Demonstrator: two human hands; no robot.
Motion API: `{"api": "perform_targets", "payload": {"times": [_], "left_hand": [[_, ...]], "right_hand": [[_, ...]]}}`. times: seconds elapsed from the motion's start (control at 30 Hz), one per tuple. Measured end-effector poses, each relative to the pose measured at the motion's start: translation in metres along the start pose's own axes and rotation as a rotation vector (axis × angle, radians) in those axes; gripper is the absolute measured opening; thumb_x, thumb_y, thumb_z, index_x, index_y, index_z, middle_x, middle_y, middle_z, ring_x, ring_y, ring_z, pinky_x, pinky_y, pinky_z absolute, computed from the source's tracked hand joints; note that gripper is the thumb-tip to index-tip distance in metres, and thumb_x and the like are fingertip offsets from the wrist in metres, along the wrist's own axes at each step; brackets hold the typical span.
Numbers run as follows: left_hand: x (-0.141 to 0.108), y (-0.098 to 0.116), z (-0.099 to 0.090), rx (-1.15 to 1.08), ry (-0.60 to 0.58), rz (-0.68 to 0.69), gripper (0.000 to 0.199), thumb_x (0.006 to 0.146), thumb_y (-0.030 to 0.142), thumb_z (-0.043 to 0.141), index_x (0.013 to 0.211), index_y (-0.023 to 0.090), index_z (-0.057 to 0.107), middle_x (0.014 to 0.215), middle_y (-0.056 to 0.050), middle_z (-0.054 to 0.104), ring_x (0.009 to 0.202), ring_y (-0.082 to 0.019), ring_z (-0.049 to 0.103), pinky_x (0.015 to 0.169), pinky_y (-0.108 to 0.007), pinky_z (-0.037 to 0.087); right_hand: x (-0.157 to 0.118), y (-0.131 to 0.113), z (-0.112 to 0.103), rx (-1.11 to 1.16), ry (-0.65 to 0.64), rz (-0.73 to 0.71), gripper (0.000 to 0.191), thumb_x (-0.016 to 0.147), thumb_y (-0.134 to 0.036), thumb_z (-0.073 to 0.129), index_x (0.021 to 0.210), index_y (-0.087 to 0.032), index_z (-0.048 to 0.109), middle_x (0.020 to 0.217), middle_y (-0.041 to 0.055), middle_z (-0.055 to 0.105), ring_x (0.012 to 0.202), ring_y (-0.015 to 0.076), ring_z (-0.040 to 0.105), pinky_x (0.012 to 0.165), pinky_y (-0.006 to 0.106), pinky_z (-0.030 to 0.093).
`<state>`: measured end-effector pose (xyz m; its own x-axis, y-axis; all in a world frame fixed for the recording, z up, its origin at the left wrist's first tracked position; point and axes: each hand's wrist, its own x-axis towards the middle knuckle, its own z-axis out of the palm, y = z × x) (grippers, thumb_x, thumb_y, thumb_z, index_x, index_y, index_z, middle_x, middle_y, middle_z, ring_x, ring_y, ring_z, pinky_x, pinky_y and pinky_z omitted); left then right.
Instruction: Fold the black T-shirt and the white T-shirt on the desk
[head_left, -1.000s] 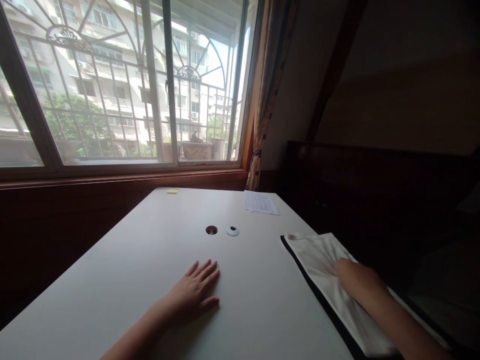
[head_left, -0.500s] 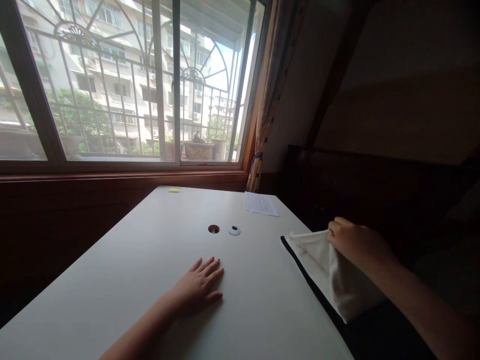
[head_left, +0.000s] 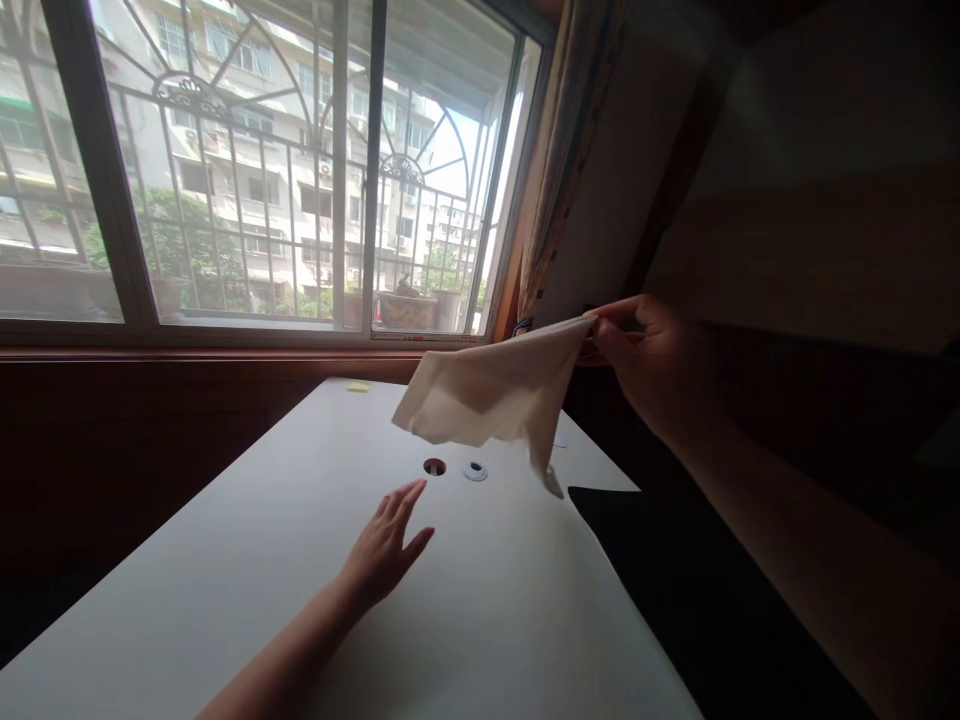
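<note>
My right hand pinches one corner of a pale cloth between thumb and fingers. The cloth hangs in the air above the white table, spread toward the left, with one corner drooping near the tabletop. My left hand holds nothing; its thumb stands apart from the fingers. It is over the table, just short of a round hole and a round grommet cap. Part of the far tabletop is hidden by the cloth.
A black mat lies along the table's right side. At the far edge is a yellow sticky note. Only a sliver of white paper shows beside the cloth. Behind the table stand a barred window and a curtain.
My right hand has lifted the cloth off the black mat and swung it up and left over the table. My left hand has risen from lying flat, its fingers closer together.
</note>
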<state>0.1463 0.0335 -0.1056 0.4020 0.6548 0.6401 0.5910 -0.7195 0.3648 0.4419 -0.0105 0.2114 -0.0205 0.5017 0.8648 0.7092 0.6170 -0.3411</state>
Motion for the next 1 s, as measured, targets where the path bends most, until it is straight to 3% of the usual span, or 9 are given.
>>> {"api": "perform_targets", "payload": {"times": [0.17, 0.3, 0.37, 0.5, 0.57, 0.67, 0.87, 0.93, 1.0], "left_hand": [[0.001, -0.005, 0.002, -0.047, 0.154, -0.117, 0.080, 0.100, 0.044, 0.057, 0.161, 0.029, 0.007, 0.161, -0.017, 0.029, 0.149, -0.035, 0.032, 0.117, -0.058, 0.038], [0.006, -0.005, 0.002, -0.052, 0.403, -0.064, 0.088, 0.093, 0.038, 0.068, 0.159, 0.021, 0.012, 0.154, -0.022, 0.032, 0.145, -0.039, 0.034, 0.112, -0.058, 0.043], [0.008, -0.006, -0.001, -0.075, 0.496, -0.048, 0.080, 0.089, 0.032, 0.070, 0.153, 0.019, 0.024, 0.143, -0.021, 0.041, 0.136, -0.037, 0.046, 0.106, -0.054, 0.049], [0.007, -0.009, -0.006, -0.159, 0.339, -0.101, 0.036, 0.088, 0.019, 0.063, 0.122, 0.025, 0.054, 0.113, -0.008, 0.058, 0.094, -0.023, 0.065, 0.078, -0.035, 0.059], [0.005, -0.010, -0.007, -0.126, 0.232, -0.108, 0.031, 0.087, 0.016, 0.061, 0.116, 0.027, 0.058, 0.110, -0.006, 0.059, 0.089, -0.021, 0.065, 0.074, -0.032, 0.057], [0.002, -0.008, -0.007, -0.002, 0.150, -0.082, 0.038, 0.087, 0.012, 0.058, 0.122, 0.028, 0.058, 0.111, -0.005, 0.058, 0.092, -0.022, 0.063, 0.076, -0.033, 0.056], [0.002, -0.006, -0.006, 0.117, 0.047, -0.060, 0.051, 0.087, 0.010, 0.055, 0.134, 0.031, 0.051, 0.116, -0.005, 0.056, 0.088, -0.021, 0.063, 0.075, -0.032, 0.056], [0.002, -0.007, -0.007, 0.128, 0.035, -0.061, 0.053, 0.088, 0.010, 0.054, 0.136, 0.031, 0.049, 0.116, -0.006, 0.055, 0.088, -0.020, 0.063, 0.076, -0.032, 0.056], [0.001, -0.009, -0.007, 0.140, 0.021, -0.061, 0.054, 0.088, 0.011, 0.054, 0.138, 0.030, 0.048, 0.117, -0.006, 0.054, 0.089, -0.021, 0.064, 0.077, -0.033, 0.057]], "right_hand": [[0.022, 0.009, -0.001, 0.189, 0.168, 0.195, 0.024, 0.086, -0.048, 0.069, 0.096, -0.027, 0.070, 0.096, 0.0035, 0.072, 0.088, 0.0242, 0.069, 0.074, 0.040, 0.056], [0.007, 0.043, 0.000, 0.136, 0.051, 0.279, 0.025, 0.084, -0.050, 0.065, 0.093, -0.028, 0.071, 0.103, 0.0059, 0.074, 0.096, 0.0257, 0.067, 0.081, 0.041, 0.053], [-0.013, 0.063, 0.004, 0.081, -0.027, 0.315, 0.026, 0.084, -0.048, 0.062, 0.093, -0.025, 0.072, 0.102, 0.0070, 0.075, 0.096, 0.0256, 0.067, 0.083, 0.040, 0.053], [-0.068, 0.106, 0.013, -0.089, -0.207, 0.402, 0.023, 0.081, -0.037, 0.060, 0.090, -0.019, 0.073, 0.087, 0.0068, 0.074, 0.076, 0.0227, 0.068, 0.070, 0.035, 0.051], [-0.095, 0.126, 0.015, -0.281, -0.401, 0.426, 0.015, 0.077, -0.032, 0.061, 0.077, -0.021, 0.072, 0.078, 0.0053, 0.071, 0.068, 0.0212, 0.065, 0.067, 0.034, 0.048], [-0.129, 0.142, 0.022, -0.358, -0.535, 0.433, 0.011, 0.072, -0.026, 0.064, 0.063, -0.021, 0.069, 0.072, 0.0069, 0.069, 0.068, 0.0230, 0.062, 0.067, 0.035, 0.045], [-0.182, 0.113, 0.073, -0.121, -0.864, 0.317, 0.017, 0.081, -0.038, 0.068, 0.090, -0.026, 0.077, 0.096, 0.0040, 0.075, 0.077, 0.0210, 0.066, 0.074, 0.032, 0.048], [-0.195, 0.100, 0.095, -0.005, -0.903, 0.280, 0.033, 0.076, -0.040, 0.075, 0.107, -0.029, 0.076, 0.114, 0.0058, 0.073, 0.090, 0.0251, 0.066, 0.081, 0.036, 0.048], [-0.204, 0.093, 0.115, 0.060, -0.886, 0.278, 0.036, 0.072, -0.036, 0.078, 0.107, -0.029, 0.075, 0.113, 0.0070, 0.072, 0.095, 0.0287, 0.064, 0.085, 0.039, 0.046]]}}
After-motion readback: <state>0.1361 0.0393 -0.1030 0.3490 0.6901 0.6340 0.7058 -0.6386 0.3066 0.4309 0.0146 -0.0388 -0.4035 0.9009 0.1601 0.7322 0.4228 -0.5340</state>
